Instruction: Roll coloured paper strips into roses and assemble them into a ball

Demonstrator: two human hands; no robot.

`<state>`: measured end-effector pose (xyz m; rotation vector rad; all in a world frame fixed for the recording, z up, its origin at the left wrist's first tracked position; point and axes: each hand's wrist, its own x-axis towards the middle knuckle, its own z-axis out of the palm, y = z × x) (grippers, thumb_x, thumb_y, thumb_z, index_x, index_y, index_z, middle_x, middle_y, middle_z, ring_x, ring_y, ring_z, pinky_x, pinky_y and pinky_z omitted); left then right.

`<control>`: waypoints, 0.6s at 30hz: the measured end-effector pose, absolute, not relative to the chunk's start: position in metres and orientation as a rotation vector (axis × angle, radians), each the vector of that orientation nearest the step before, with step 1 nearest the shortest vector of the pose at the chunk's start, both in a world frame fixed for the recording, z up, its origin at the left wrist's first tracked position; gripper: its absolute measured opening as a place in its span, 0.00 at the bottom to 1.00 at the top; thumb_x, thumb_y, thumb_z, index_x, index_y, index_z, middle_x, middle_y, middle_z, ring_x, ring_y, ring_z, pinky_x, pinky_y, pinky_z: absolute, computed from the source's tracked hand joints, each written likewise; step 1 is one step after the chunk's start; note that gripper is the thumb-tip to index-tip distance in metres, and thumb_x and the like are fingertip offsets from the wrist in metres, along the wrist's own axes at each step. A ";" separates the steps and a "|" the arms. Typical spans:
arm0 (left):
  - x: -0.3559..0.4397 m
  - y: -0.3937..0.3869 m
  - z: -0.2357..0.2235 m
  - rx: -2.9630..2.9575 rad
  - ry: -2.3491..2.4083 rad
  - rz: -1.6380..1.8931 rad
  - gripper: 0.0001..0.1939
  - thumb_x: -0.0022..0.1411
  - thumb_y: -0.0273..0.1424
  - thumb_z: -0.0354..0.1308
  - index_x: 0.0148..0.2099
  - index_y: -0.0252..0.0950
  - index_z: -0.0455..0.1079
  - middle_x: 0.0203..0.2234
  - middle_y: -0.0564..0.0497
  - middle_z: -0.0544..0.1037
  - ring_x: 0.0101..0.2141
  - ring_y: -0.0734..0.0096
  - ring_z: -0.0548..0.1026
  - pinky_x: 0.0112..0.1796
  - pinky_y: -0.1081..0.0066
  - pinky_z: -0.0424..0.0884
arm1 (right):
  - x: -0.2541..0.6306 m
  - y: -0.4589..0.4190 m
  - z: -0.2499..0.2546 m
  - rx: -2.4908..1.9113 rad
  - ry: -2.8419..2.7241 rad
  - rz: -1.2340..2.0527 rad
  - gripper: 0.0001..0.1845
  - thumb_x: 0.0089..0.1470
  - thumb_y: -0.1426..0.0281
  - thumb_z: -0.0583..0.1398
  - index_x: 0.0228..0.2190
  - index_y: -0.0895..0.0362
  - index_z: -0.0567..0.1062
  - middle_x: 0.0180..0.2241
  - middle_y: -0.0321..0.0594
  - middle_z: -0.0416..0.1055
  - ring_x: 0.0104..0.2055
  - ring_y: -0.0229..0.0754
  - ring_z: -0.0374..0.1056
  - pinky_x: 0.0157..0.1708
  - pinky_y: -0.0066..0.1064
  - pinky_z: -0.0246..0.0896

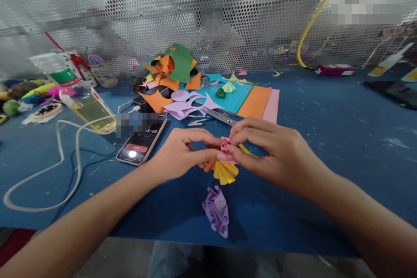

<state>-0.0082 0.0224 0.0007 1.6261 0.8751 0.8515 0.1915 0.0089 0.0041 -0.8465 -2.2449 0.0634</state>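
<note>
Both left hand [184, 153] and right hand [280, 147] pinch pink paper [225, 143], grips closed; squeezing too hard could crush folds, twisting could tear it.

One left hand [177, 152], one right hand [276, 143] and one pink folded paper [225, 144] show mid-scene, one crumpled purple paper [216, 210] near, one lit phone [143, 141] left, two green folded papers [229, 87] far, and one magenta box [335, 70] far right.
</note>
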 end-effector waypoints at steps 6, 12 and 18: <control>-0.011 0.024 -0.001 1.558 0.893 0.851 0.10 0.47 0.34 0.69 0.30 0.33 0.78 0.25 0.49 0.80 0.21 0.77 0.74 0.23 0.80 0.74 | 0.195 0.008 0.006 -0.772 -2.282 0.168 0.06 0.57 0.71 0.57 0.28 0.56 0.72 0.34 0.39 0.71 0.33 0.35 0.69 0.33 0.26 0.64; -0.013 0.021 0.001 1.761 0.903 0.889 0.09 0.53 0.34 0.65 0.35 0.34 0.78 0.30 0.47 0.80 0.24 0.75 0.75 0.23 0.78 0.74 | 0.198 0.009 0.011 -0.750 -2.267 0.163 0.06 0.57 0.71 0.57 0.29 0.55 0.73 0.34 0.39 0.71 0.35 0.37 0.70 0.34 0.27 0.65; -0.012 0.019 0.002 1.953 0.894 0.883 0.09 0.58 0.31 0.60 0.39 0.34 0.79 0.31 0.46 0.79 0.24 0.75 0.74 0.21 0.79 0.72 | 0.198 0.009 0.007 -0.764 -2.297 0.116 0.06 0.58 0.69 0.56 0.30 0.55 0.72 0.35 0.39 0.71 0.34 0.37 0.71 0.32 0.27 0.66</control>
